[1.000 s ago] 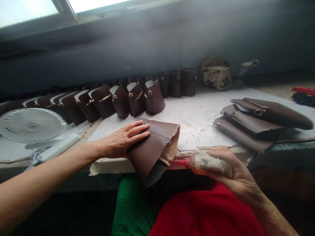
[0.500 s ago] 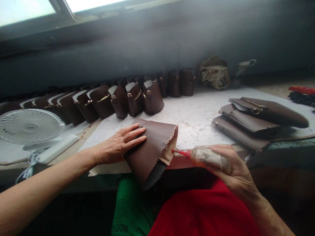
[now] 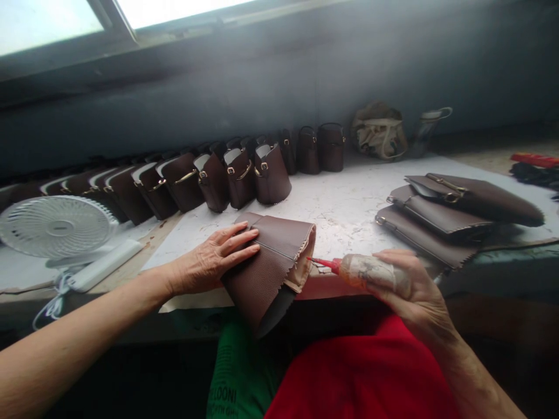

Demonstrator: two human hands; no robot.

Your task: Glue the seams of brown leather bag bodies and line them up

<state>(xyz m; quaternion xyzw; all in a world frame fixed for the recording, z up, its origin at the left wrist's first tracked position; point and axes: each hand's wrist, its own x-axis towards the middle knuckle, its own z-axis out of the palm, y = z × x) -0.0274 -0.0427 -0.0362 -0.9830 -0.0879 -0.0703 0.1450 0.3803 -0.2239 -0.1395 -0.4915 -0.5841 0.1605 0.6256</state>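
Two hands, head view: left hand (image 3: 218, 256) lies flat on brown bag (image 3: 273, 256), fingers straight, thumb hidden; right hand (image 3: 419, 285) wraps squeeze bottle (image 3: 379, 273). Bag sits on its side, overhanging near edge of papered table (image 3: 340, 203). Probably light, semi-stiff, softer lining; hold by outer panel, bottle by barrel.

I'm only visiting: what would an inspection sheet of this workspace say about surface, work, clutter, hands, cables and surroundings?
Surface: white sheet, speckled with dark marks.
Work: brown bag, tilted; bottle with its red nozzle at the open end, contact unclear.
Clutter: bag stack right; upright bags behind; fan left.
Hands: left hand on the brown bag; right hand grips the bottle.
Cables: white cable by the fan.
Surroundings: dark wall, window.
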